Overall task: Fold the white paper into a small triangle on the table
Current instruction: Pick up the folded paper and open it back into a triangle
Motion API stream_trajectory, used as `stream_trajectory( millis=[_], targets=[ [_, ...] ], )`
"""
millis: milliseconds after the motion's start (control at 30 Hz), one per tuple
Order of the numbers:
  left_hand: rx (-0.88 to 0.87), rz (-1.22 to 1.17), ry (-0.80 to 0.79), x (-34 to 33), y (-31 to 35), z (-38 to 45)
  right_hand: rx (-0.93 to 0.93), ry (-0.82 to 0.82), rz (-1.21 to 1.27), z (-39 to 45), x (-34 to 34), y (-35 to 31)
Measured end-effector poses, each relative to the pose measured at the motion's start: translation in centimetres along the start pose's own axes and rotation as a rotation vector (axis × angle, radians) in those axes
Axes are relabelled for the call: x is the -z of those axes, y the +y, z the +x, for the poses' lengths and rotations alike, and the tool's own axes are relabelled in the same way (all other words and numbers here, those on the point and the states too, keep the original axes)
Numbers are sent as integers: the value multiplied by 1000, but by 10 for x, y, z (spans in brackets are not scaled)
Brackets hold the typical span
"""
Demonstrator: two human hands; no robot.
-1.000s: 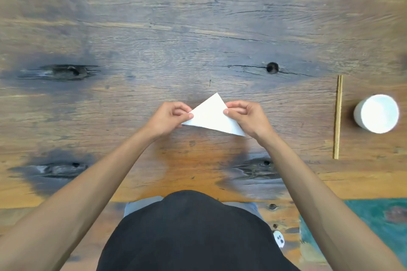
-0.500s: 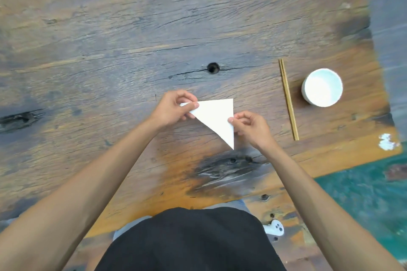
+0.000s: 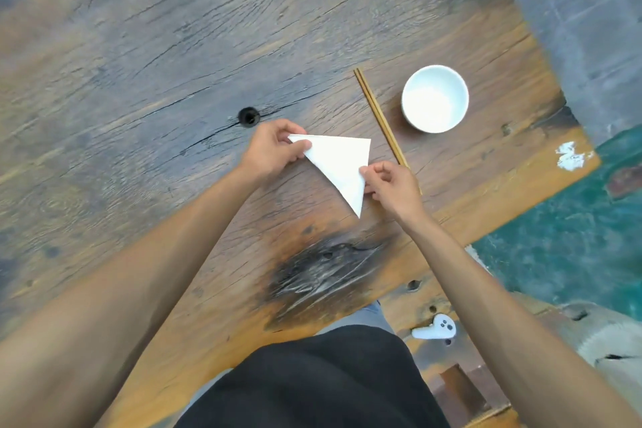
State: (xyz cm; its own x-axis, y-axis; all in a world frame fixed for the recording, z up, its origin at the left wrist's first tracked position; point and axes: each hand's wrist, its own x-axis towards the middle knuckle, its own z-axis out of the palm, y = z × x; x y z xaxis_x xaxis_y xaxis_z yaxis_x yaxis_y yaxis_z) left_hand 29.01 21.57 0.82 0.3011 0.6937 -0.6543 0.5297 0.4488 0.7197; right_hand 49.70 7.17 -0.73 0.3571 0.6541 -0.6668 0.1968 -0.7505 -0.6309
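We have the white paper already folded into a triangle, and we take it as our landmark. Its long edge runs from the sharp corner at our left hand down to the point nearest our body; the short top edge runs level toward the chopsticks, and the square corner sits just short of them.

Our left grip is closed on the far-left corner, thumb on top and fingers curled beneath. Our right hand pinches the right edge of the paper a little above its lower point. So the paper lies between the two grips, each of them touching it, neither one nearer than the other. Whether the sheet rests flat on the table or is lifted slightly we cannot quite tell from this angle.

For a smaller triangle, we judge the next fold should bring the two sharp corners together, the crease running from the square corner to the middle of the long edge.

Right of the paper, beyond the chopsticks, stands a white bowl. We read no brand, label or writing anywhere.
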Motion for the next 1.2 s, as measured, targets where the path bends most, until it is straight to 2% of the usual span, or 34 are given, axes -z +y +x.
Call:
stream_trajectory(
  millis=[133, 400, 667, 800, 933, 1067, 1200],
  targets=[
    [12, 73, -4, -15, 12, 22, -48, 95, -31, 6, 2, 9],
    [-33, 197, 37, -23, 16, 43, -56, 143, -128, 14, -2, 11],
    [-281, 388, 179, -16, 5, 37, -31, 137, -166, 13, -2, 9],
    [-434, 596, 142, -18, 0, 20, -27, 176, -161, 7, -5, 12],
    [-554, 730, 6, -33, -5, 4, -19, 181, -110, 2, -12, 14],
    [-537, 843, -117, -49, -16, -3, 23, 200, -170, -2, -18, 12],
    [-525, 947, -113, -51, -25, -2, 174, 282, -308, -7, -17, 3]
  ],
)
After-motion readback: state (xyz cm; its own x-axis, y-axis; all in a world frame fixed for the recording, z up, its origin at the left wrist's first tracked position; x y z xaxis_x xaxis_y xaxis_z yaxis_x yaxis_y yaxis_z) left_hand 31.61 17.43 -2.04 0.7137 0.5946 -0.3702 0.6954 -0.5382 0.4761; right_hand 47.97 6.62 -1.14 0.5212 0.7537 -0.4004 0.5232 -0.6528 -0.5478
